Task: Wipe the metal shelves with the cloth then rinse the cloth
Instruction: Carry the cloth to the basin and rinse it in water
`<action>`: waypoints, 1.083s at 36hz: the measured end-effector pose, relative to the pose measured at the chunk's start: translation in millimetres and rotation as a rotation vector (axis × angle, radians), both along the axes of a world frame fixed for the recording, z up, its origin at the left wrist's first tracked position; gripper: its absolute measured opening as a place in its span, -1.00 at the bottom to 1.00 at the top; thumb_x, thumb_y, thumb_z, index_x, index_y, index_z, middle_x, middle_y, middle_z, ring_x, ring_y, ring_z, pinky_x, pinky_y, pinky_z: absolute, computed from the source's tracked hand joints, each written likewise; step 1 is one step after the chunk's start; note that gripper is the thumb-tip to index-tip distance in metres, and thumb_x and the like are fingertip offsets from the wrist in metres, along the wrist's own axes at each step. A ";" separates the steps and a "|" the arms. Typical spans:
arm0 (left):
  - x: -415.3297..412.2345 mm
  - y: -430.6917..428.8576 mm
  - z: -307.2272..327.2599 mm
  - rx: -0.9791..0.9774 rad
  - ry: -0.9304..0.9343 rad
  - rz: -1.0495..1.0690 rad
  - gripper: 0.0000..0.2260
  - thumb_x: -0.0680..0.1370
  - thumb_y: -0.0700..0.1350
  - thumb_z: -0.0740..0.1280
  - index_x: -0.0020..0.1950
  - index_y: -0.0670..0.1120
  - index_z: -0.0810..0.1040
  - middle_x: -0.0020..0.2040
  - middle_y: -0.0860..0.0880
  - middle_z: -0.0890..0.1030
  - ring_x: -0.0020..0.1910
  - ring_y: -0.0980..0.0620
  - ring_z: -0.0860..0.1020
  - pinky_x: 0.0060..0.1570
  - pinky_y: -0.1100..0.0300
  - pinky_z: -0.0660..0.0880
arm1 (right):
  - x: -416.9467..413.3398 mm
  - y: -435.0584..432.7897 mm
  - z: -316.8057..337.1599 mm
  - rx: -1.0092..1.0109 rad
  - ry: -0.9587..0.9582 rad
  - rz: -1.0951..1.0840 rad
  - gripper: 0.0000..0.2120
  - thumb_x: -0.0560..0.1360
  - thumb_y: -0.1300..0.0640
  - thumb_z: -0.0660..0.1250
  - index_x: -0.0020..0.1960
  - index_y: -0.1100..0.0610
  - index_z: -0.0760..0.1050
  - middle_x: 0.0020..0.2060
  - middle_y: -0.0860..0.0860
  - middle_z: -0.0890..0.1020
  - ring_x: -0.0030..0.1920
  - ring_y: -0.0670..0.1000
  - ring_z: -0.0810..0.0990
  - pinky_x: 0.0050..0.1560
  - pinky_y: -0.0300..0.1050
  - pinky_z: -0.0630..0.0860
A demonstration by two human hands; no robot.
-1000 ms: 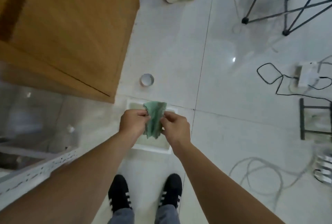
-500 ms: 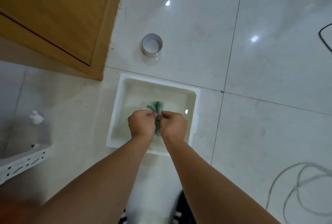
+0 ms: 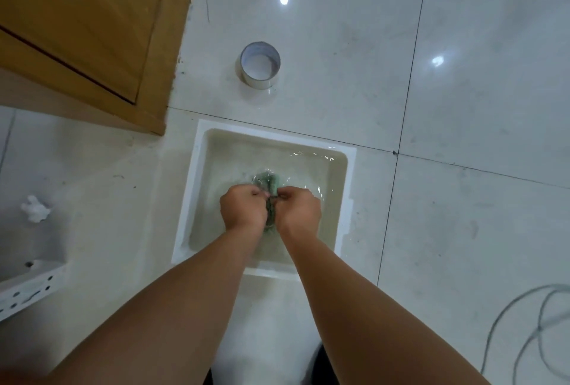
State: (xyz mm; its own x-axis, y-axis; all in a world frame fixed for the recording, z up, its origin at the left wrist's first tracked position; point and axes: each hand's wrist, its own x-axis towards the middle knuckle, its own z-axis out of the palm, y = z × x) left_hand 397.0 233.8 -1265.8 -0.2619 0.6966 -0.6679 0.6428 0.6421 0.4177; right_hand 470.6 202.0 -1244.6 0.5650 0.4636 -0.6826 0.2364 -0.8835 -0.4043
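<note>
A white square basin (image 3: 197, 181) with shallow water stands on the tiled floor below me. The green cloth (image 3: 269, 181) is bunched up in the water near the basin's middle. My left hand (image 3: 242, 210) and my right hand (image 3: 298, 211) are both clenched on the cloth, knuckles close together, with most of the cloth hidden between them. Ripples show on the water around the hands. A corner of the white perforated metal shelf (image 3: 27, 292) juts in at the lower left edge.
A roll of tape (image 3: 260, 68) lies on the floor just beyond the basin. A wooden cabinet (image 3: 86, 23) fills the upper left. A crumpled white wad (image 3: 34, 208) lies at the left. A looped cable (image 3: 524, 332) lies at the lower right.
Both hands have gone down with the cloth from above the basin into the water, and my head has come lower and closer to the basin.
</note>
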 end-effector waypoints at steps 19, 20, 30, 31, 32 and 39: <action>-26.5 16.6 -7.6 0.077 0.062 -0.188 -0.88 0.51 -0.20 0.37 -0.09 -0.07 0.70 -0.16 -0.06 0.70 -0.18 -0.12 0.63 -0.17 0.12 0.56 | 26.1 -20.5 -22.2 -0.032 0.012 0.015 -0.74 0.44 0.22 0.22 -0.03 0.04 0.65 -0.21 0.00 0.69 -0.19 0.06 0.66 -0.12 -0.09 0.62; -28.1 15.6 -8.6 0.080 0.054 -0.195 -0.89 0.51 -0.20 0.37 -0.10 -0.07 0.70 -0.17 -0.07 0.70 -0.18 -0.12 0.63 -0.17 0.12 0.57 | 25.8 -22.3 -23.2 -0.027 0.013 0.009 -0.75 0.45 0.19 0.23 0.00 0.04 0.65 -0.20 0.01 0.69 -0.18 0.07 0.66 -0.10 -0.08 0.62; -36.9 17.6 3.8 0.056 -0.039 -0.143 -0.92 0.52 -0.08 0.42 -0.11 -0.07 0.67 -0.24 -0.01 0.65 -0.31 0.04 0.58 -0.20 0.22 0.48 | 31.1 -22.1 -13.0 -0.013 0.110 -0.089 -0.82 0.50 -0.01 0.30 -0.01 0.03 0.62 -0.18 -0.10 0.66 -0.14 -0.03 0.62 -0.15 -0.21 0.45; -37.5 18.0 5.2 0.054 -0.034 -0.137 -0.91 0.52 -0.07 0.43 -0.09 -0.08 0.67 -0.21 0.01 0.66 -0.24 0.02 0.61 -0.15 0.20 0.50 | 31.7 -22.2 -9.9 -0.028 0.103 -0.087 -0.83 0.51 -0.01 0.29 0.00 0.02 0.61 -0.16 -0.10 0.65 -0.13 -0.03 0.60 -0.14 -0.21 0.41; -39.0 18.0 4.7 0.051 -0.030 -0.131 -0.89 0.51 -0.05 0.43 -0.07 -0.07 0.68 -0.18 0.02 0.67 -0.17 0.00 0.62 -0.10 0.19 0.52 | 32.7 -22.6 -6.9 -0.040 0.101 -0.088 -0.84 0.52 -0.02 0.29 0.01 0.00 0.59 -0.14 -0.11 0.64 -0.12 -0.02 0.59 -0.13 -0.20 0.39; -44.0 8.5 28.5 -0.011 0.049 -0.293 -0.81 0.55 -0.02 0.38 0.10 -0.03 0.67 0.08 -0.04 0.68 0.07 -0.10 0.61 0.08 0.12 0.53 | 34.7 -26.7 21.4 -0.102 0.064 0.068 -0.70 0.55 -0.02 0.22 0.21 -0.02 0.59 0.02 -0.08 0.66 0.00 0.04 0.60 -0.07 -0.16 0.43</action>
